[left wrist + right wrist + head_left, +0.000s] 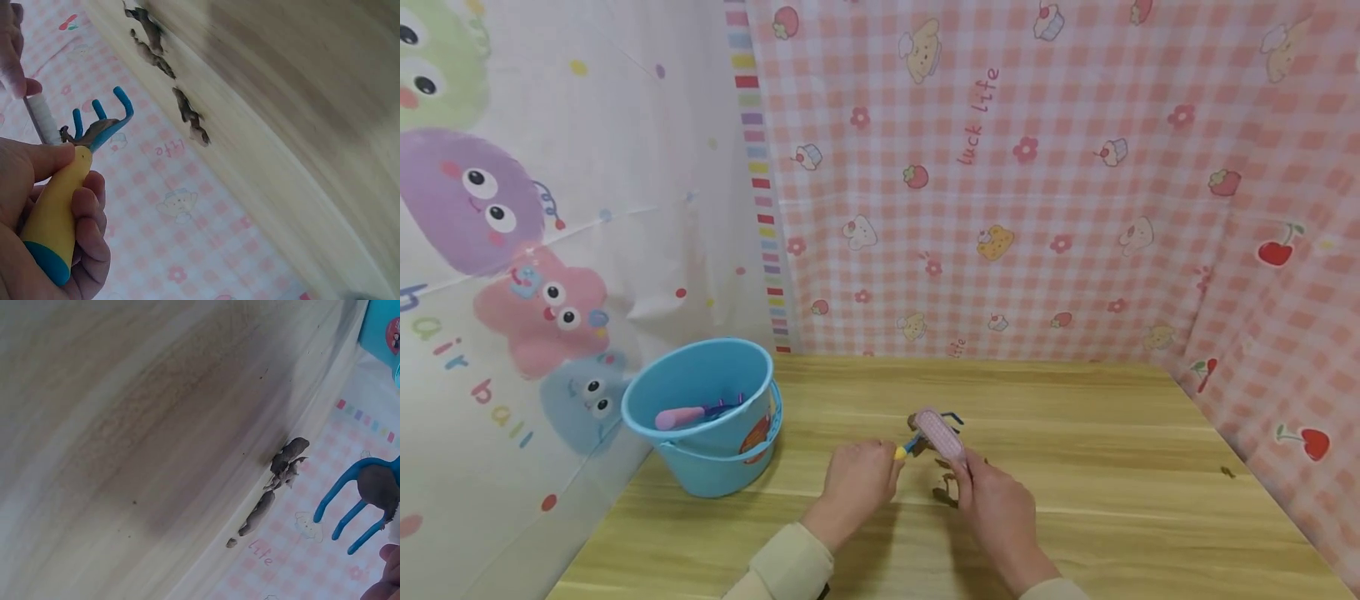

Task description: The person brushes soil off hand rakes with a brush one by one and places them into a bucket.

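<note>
My left hand (859, 482) grips a small hand rake (59, 206) by its yellow handle, thumb along the top. The rake's blue tines (127, 111) curve upward, with a dark brown clump (377, 486) caught at their base. My right hand (1002, 512) holds a pink brush (938, 432) with pale bristles. In the left wrist view the bristles (42, 117) are right beside the clump on the rake; whether they touch it I cannot tell. Several brown, mud-like pieces (186, 111) lie on the wooden table below the tools.
A light blue bucket (715, 471) with a handle stands at the table's left, with a pink-handled tool (681, 417) inside. One small brown bit (1227, 472) lies far right on the table (1112, 517). Patterned cloths (1000, 200) hang behind and at the sides.
</note>
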### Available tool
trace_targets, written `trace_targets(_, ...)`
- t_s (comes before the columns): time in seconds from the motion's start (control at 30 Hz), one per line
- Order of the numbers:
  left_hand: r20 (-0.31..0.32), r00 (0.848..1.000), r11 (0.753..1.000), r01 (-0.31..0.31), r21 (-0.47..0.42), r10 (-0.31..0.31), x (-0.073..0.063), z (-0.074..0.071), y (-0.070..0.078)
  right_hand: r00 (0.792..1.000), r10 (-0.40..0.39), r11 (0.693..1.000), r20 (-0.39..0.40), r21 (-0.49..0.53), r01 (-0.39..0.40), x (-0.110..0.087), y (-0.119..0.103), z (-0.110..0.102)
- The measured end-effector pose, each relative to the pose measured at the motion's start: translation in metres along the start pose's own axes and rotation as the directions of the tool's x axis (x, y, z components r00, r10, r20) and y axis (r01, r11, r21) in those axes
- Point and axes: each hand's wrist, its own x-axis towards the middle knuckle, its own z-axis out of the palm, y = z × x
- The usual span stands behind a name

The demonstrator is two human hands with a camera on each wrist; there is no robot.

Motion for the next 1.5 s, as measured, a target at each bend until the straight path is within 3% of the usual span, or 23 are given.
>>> trace_targets(0.17, 0.004, 1.000, 0.998, 0.001, -0.069, -0.001, -0.001, 0.001, 0.001, 1.000, 0.018, 1.000, -0.001, -0.002, -0.018, 0.002, 0.005, 0.000)
trace_targets(0.43, 0.037, 0.999, 0.988, 0.029, -0.150, -0.024, -0.003, 0.004, -0.002, 0.992, 0.102, 0.995, 0.079, -0.003, -0.102, 0.005, 0.014, -0.003)
trace_targets(0.67, 0.057, 0.998, 0.968, 0.042, -0.246, -0.029, -0.003, 0.004, -0.005, 0.987, 0.123, 0.992, 0.103, 0.024, -0.126, 0.006, 0.017, -0.006)
trace_targets(0.83, 0.100, 0.995, 0.919, 0.044, -0.391, -0.005, -0.002, 0.005, -0.006, 0.987, 0.112, 0.992, 0.118, 0.046, -0.119, 0.007, 0.012, -0.006)
trace_targets(1.03, 0.120, 0.992, 0.843, 0.103, -0.528, -0.046, -0.002, 0.004, -0.008, 0.983, 0.116, 0.992, 0.145, 0.031, -0.122, 0.007, 0.010, -0.008)
trace_targets(1.1, 0.118, 0.991, 0.828, 0.113, -0.549, -0.058, -0.003, 0.004, -0.009, 0.978, 0.136, 0.990, 0.160, 0.009, -0.139, 0.009, 0.012, -0.009)
trace_targets(1.27, 0.140, 0.988, 0.837, 0.128, -0.532, -0.062, -0.003, 0.004, -0.010, 0.970, 0.175, 0.984, 0.166, -0.024, -0.174, 0.012, 0.016, -0.012)
trace_targets(1.4, 0.166, 0.984, 0.845, 0.138, -0.516, -0.059, -0.003, 0.003, -0.010, 0.992, 0.078, 0.996, 0.097, 0.036, -0.082, 0.012, 0.007, -0.012)
trace_targets(1.5, 0.173, 0.983, 0.844, 0.142, -0.518, -0.059, -0.002, 0.003, -0.010, 0.992, 0.013, 0.998, 0.128, 0.058, -0.020, 0.010, 0.001, -0.011)
